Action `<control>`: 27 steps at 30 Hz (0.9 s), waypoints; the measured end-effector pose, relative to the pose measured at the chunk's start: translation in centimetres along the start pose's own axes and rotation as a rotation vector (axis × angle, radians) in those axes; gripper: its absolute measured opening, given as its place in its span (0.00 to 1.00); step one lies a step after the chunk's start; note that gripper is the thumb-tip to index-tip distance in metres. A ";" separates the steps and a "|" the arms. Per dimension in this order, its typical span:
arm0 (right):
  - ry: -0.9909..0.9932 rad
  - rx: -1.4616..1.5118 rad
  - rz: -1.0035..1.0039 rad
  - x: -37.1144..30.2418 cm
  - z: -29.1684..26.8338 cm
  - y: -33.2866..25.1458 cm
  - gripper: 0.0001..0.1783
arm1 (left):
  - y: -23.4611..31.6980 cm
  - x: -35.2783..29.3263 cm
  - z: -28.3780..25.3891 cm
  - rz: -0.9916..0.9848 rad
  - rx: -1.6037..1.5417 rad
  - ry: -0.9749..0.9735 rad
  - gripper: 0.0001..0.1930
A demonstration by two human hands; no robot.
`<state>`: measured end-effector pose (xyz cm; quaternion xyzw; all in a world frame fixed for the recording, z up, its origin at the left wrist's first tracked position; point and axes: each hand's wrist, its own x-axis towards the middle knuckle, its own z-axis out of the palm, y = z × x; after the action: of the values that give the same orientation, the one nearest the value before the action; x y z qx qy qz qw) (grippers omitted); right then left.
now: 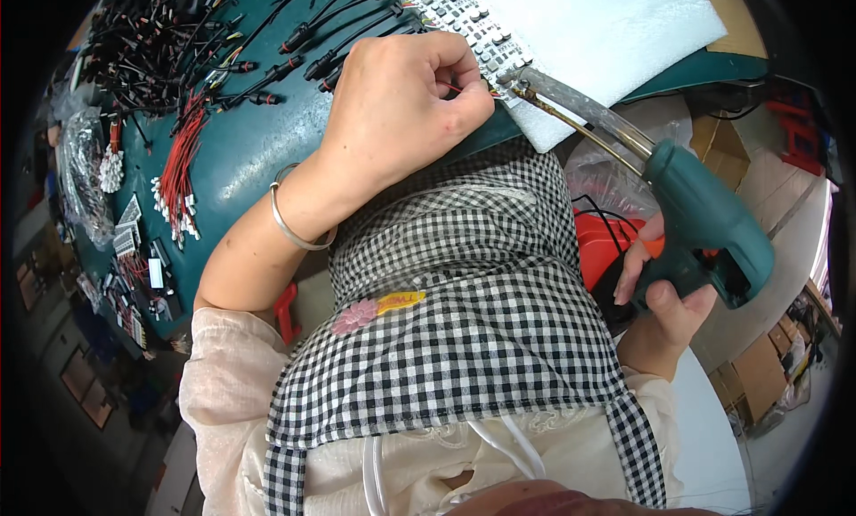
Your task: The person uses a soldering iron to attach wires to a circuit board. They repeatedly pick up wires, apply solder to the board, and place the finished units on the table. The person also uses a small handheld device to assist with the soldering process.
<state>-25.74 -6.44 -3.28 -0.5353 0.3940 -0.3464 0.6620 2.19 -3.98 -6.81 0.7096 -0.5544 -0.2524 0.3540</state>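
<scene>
Closest to the camera, a black-and-white checked apron (446, 338) covers the person's front, below the left hand (406, 106) and to the left of the right hand (675, 318). The left hand is bent over the near edge of the green desk (254, 164), its thumb and forefinger pressed together on a thin red wire (453, 88); the knuckles partly hide the pinch. Just beyond those fingertips, a strip of white circuit boards (468, 24) runs along a white foam sheet (615, 35), which spreads out to the hand's right.

The right hand is curled around the handle of a green gun-shaped tool (700, 213), whose metal tip reaches just right of the left fingertips, at the near end of the strip. Whether the tip touches a board cannot be told.

Beyond the left hand lie black cables (299, 36) with connectors. Farther to its left are a heap of black leads (134, 48), a bunch of red wires (185, 142) with white plugs, and a clear plastic bag (82, 173).
</scene>
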 end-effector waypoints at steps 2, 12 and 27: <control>-0.006 -0.012 0.003 0.1 0.0 0.0 0.39 | 0.0 0.0 0.0 0.004 0.002 0.003 0.05; 0.011 -0.105 0.074 -0.3 0.4 -0.7 0.36 | -0.3 0.1 0.2 0.030 0.016 0.007 0.05; 0.006 0.123 -0.041 1.3 -1.0 -1.1 0.43 | 0.0 0.1 0.2 0.060 0.036 0.025 0.05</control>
<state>-26.15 -8.24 -2.47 -0.5007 0.3630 -0.3850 0.6850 2.13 -4.13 -6.92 0.7021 -0.5753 -0.2227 0.3557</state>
